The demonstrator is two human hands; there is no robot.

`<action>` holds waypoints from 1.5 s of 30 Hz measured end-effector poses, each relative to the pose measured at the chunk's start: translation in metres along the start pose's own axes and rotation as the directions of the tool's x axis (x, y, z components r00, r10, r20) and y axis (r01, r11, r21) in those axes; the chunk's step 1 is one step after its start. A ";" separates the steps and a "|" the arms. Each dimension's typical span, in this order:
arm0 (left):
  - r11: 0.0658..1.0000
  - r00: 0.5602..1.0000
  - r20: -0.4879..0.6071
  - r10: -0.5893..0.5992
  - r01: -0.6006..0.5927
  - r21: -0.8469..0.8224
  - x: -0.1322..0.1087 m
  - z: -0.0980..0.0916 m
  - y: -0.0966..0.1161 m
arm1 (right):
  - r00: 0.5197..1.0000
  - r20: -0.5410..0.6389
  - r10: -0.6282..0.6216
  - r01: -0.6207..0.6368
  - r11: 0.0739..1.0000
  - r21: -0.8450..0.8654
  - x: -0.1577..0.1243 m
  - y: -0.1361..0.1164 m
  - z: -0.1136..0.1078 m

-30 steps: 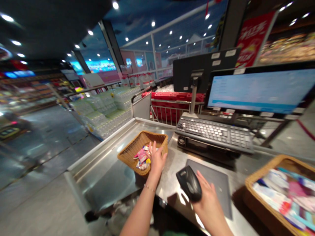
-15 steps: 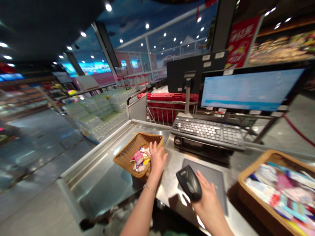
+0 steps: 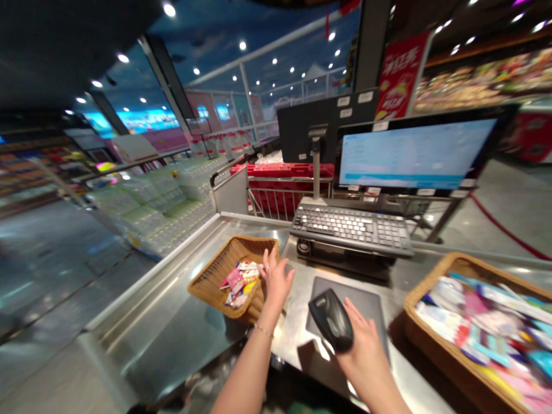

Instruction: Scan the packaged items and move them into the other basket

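Note:
My left hand (image 3: 276,277), fingers spread, is at the right side of a small wicker basket (image 3: 207,282). I cannot tell whether it touches the rim. Several small colourful packets (image 3: 239,282) lie in that basket. A black barcode scanner (image 3: 331,319) is gripped in my right hand (image 3: 366,351), above a grey pad (image 3: 375,299) on the metal counter. Most of the scanner's handle is hidden by the hand.
A keyboard (image 3: 351,225) stands behind the pad, below a lit monitor (image 3: 414,155). At the right is a larger wicker basket (image 3: 425,287) full of colourful packages. The metal counter (image 3: 172,339) has a raised left edge. Red crates (image 3: 276,170) stand beyond.
The view has turned slightly to the right, so the counter and baskets appear shifted left. Both hands keep nearly the same pose, with the scanner still in the right one.

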State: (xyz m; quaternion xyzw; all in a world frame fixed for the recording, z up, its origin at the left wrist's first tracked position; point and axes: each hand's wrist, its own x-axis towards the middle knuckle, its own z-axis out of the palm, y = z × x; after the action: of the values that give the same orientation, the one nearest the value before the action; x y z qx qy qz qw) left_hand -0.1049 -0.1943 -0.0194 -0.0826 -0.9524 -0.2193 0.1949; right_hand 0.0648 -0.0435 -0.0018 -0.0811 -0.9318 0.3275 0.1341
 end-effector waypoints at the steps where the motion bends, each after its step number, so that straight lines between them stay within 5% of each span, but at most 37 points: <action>1: 1.000 1.000 0.007 0.002 -0.002 -0.001 0.000 0.001 0.001 | 1.000 -0.004 -0.001 0.001 1.000 -0.003 0.000 0.000 -0.001; 45: 0.984 0.985 0.122 0.120 -0.102 -0.148 -0.006 0.028 0.067 | 0.983 -0.090 0.163 -0.163 0.987 0.006 -0.024 0.023 -0.031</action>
State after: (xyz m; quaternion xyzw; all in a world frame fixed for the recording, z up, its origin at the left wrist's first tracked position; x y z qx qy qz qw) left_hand -0.0927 -0.1222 -0.0190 -0.1634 -0.9391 -0.2690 0.1378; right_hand 0.0986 -0.0128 0.0024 -0.1717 -0.9152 0.3329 0.1487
